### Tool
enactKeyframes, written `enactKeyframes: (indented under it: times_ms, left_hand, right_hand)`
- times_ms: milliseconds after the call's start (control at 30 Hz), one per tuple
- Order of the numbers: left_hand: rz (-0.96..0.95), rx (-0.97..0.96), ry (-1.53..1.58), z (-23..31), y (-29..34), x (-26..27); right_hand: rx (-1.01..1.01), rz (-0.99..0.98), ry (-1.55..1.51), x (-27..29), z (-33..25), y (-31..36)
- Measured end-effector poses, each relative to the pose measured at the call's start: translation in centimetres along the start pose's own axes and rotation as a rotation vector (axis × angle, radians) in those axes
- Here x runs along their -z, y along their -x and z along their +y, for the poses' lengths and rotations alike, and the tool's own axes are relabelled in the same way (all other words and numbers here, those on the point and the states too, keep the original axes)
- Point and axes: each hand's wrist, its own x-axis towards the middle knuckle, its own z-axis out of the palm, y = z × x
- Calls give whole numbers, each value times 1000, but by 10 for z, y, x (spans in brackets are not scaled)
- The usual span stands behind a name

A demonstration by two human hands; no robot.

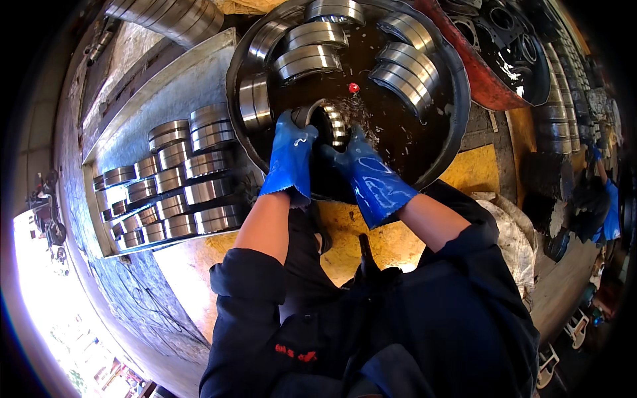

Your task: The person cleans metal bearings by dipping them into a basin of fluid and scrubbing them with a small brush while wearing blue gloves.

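Observation:
A shiny roller bearing (337, 126) stands tilted in dark liquid at the near side of a round metal basin (460, 86), its rollers showing inside the ring. My left hand (292, 149), in a blue rubber glove, grips its left side. On the other side my right hand (367, 169), gloved the same way, has its fingers closed about the bearing's near right edge. Parts of the fingertips are hidden by the ring and the liquid. Ripples and bubbles show just right of the bearing. Beyond it is a small red object (353, 87).
More bearing rings (308, 61) lie along the basin's left side, others (408, 69) at its right. A metal tray (91, 199) to the left holds rows of steel rings. Far right, a red basin (458, 63) contains dark metal parts. Another person's blue-clad arm (610, 205) shows at the right.

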Motion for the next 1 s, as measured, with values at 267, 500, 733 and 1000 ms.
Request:
enactKeyframes:
  times_ms: [267, 500, 733, 1000]
  left_hand:
    - [-2, -56, -4, 25, 9, -11]
    - [17, -88, 91, 41, 28, -7]
    - [91, -4, -65, 42, 22, -11]
    - [38, -18, 26, 39, 23, -6]
  right_hand:
    - [-90, -501, -24, 40, -4, -98]
    - [-162, 15, -70, -4, 39, -23]
    - [147, -618, 127, 70, -18, -75]
    - [-359, -91, 77, 22, -16, -57]
